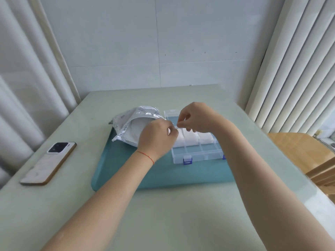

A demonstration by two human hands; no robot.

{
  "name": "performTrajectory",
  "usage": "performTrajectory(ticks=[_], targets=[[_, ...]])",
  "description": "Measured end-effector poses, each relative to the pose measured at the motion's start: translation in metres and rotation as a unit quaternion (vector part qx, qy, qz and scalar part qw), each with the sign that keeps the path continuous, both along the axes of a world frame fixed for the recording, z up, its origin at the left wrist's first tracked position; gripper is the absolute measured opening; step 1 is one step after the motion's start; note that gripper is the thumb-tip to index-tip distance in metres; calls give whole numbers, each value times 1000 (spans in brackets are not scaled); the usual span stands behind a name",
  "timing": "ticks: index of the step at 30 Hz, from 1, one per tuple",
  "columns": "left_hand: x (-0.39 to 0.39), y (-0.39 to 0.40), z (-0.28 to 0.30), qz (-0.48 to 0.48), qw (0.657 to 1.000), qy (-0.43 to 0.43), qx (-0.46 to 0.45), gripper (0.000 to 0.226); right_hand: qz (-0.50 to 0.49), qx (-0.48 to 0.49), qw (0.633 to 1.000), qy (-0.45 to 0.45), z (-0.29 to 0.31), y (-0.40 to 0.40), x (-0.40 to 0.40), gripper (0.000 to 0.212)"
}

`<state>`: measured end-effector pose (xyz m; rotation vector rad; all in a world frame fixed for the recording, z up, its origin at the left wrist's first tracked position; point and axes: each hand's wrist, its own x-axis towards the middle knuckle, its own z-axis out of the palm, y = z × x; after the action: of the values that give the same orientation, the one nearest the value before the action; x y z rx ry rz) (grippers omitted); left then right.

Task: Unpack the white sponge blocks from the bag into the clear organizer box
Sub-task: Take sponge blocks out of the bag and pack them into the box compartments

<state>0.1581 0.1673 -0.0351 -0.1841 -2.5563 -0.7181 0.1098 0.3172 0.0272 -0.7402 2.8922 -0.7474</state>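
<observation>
A silvery plastic bag [135, 117] lies open on the teal mat, showing white sponge material [135, 130] inside. To its right sits the clear organizer box [197, 154] with blue latches, and white sponge blocks [205, 137] fill its middle row. Over the box's left side, my left hand [156, 138] and my right hand [194, 117] meet with curled fingers. Both pinch a small white sponge block [179, 128] between their fingertips. The block is mostly hidden by my fingers.
A teal mat [159, 176] lies under the bag and box on a pale green table [163, 214]. A phone [49, 163] lies face down at the left. Curtains hang on both sides, and a wooden piece of furniture [304, 153] stands at the right.
</observation>
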Motion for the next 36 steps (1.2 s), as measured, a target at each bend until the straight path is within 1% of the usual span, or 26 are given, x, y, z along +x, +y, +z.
performTrajectory(ticks=[1, 2, 4, 6, 8, 9, 11, 13, 16, 18, 20, 21, 25, 27, 28, 30, 33, 34, 35, 36], targets=[[7, -12, -1, 27, 999, 28, 16, 36, 11, 4, 1000, -16, 0, -12, 8, 11], [12, -23, -1, 58, 996, 56, 25, 32, 18, 6, 999, -27, -3, -24, 13, 13], [24, -49, -4, 124, 986, 113, 7, 23, 19, 10, 999, -42, -11, -51, 24, 17], [29, -67, -11, 169, 977, 129, -19, 13, 5, 18, 999, -37, -25, -71, 29, 25], [32, -82, -17, 185, 977, 103, -7, 17, -31, 49, 998, -15, -39, -89, 31, 30], [33, -88, -18, 186, 979, 84, 10, 21, -54, 61, 997, -7, -44, -97, 31, 29], [34, -92, -21, 176, 982, 64, 32, 28, -98, 58, 993, -21, -54, -109, 28, 32], [35, -91, -22, 159, 984, 65, 46, 31, -133, 34, 990, -35, -59, -116, 23, 35], [35, -92, -21, 146, 984, 73, 69, 33, -165, -5, 986, -26, -57, -126, 18, 34], [36, -91, -19, 141, 984, 69, 81, 34, -173, -34, 984, -37, -57, -131, 15, 22], [36, -91, -19, 132, 985, 70, 89, 34, -189, -53, 979, -62, -57, -137, 16, 35], [36, -92, -19, 128, 985, 70, 92, 34, -191, -59, 977, -73, -58, -140, 15, 37], [37, -91, -18, 117, 986, 68, 99, 35, -174, -77, 978, -86, -59, -146, 17, 32], [37, -90, -19, 115, 985, 72, 102, 35, -157, -77, 981, -84, -60, -147, 18, 17], [36, -91, -19, 118, 985, 75, 104, 35, -156, -78, 981, -85, -60, -148, 18, 15], [35, -92, -22, 121, 984, 85, 101, 34, -158, -78, 980, -89, -58, -148, 19, 28], [36, -91, -23, 142, 979, 121, 84, 25, -165, -86, 978, -92, -50, -136, 20, 32], [39, -90, -21, 152, 977, 115, 93, 20, -161, -88, 978, -95, -45, -129, 21, 32], [42, -87, -17, 157, 978, 84, 109, 17, -156, -91, 978, -102, -39, -120, 22, 30], [42, -85, -15, 158, 980, 36, 118, 23, -145, -95, 979, -110, -34, -111, 24, 28]])
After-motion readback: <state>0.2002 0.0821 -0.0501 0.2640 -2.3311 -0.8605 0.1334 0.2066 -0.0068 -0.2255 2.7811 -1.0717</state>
